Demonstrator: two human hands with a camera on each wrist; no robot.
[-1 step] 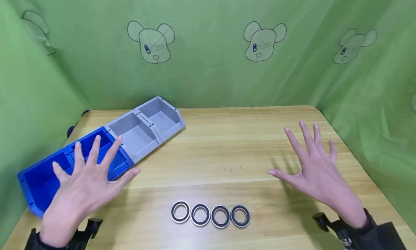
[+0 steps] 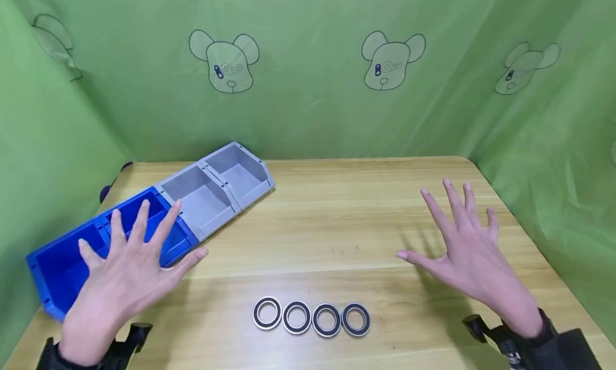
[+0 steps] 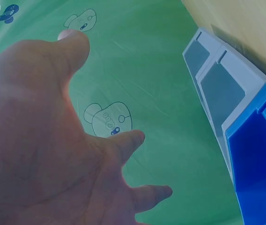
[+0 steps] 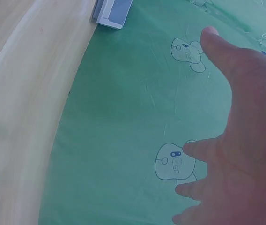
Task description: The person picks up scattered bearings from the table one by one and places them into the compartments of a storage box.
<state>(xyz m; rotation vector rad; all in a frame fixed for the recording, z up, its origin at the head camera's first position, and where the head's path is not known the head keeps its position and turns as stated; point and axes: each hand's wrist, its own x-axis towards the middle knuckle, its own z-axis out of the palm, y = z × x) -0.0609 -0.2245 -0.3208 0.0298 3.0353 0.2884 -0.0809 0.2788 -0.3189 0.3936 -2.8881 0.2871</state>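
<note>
My left hand hovers with its fingers spread over two joined blue bins, hiding part of them. Nothing is in its grasp; the palm fills the left side of the left wrist view. On the right, my right hand is held above the wooden table, fingers fanned out and holding nothing. Between the hands, near the front, several ball bearings lie flat side by side in a row, from the leftmost bearing to the rightmost bearing. They have dark seals and shiny metal rims.
Two grey bins, the nearer bin and the farther bin, continue the blue ones diagonally toward the back. A green curtain with printed bear heads stands behind the table and along both sides.
</note>
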